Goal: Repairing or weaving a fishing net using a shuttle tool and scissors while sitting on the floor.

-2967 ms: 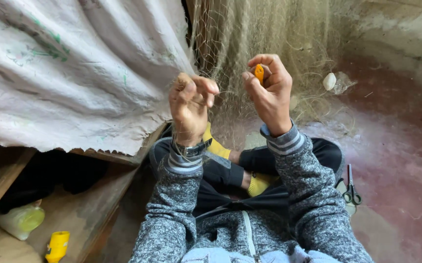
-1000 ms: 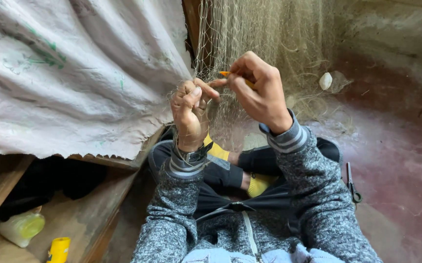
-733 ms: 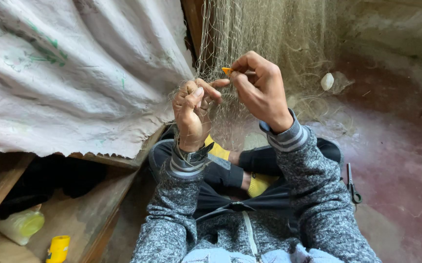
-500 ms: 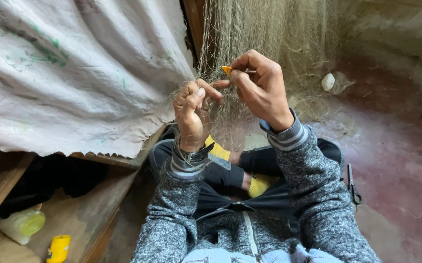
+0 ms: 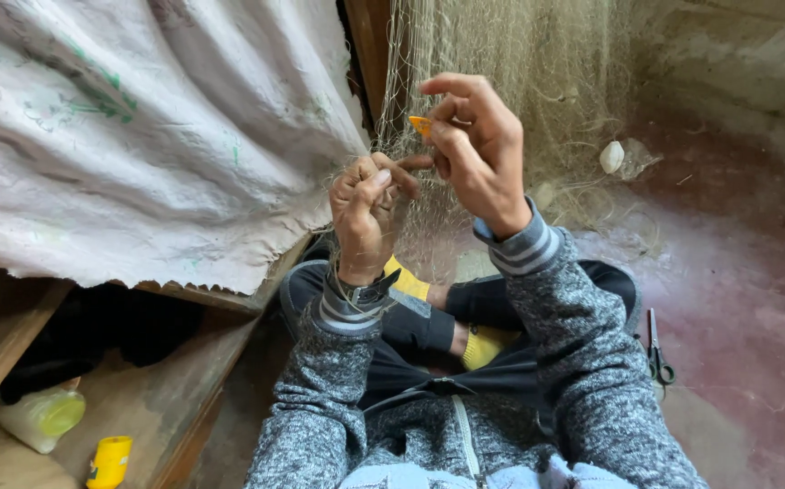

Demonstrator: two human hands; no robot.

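Against the worn reddish floor (image 5: 755,272), a fine pale fishing net (image 5: 501,54) is hanging — left hand (image 5: 365,213) pinching its mesh, right hand (image 5: 478,149) gripping a small orange netting needle (image 5: 421,124); keeping the mesh taut seems wise.

Two containers stand on the wooden shelf (image 5: 166,407) at the lower left. One is a pale whitish plastic bottle (image 5: 37,418) with a yellow-green end, lying on its side. Just to the right of it is a small yellow container (image 5: 109,461), cylinder-shaped, standing near the bottom edge. No labels, signs or screens can be seen.
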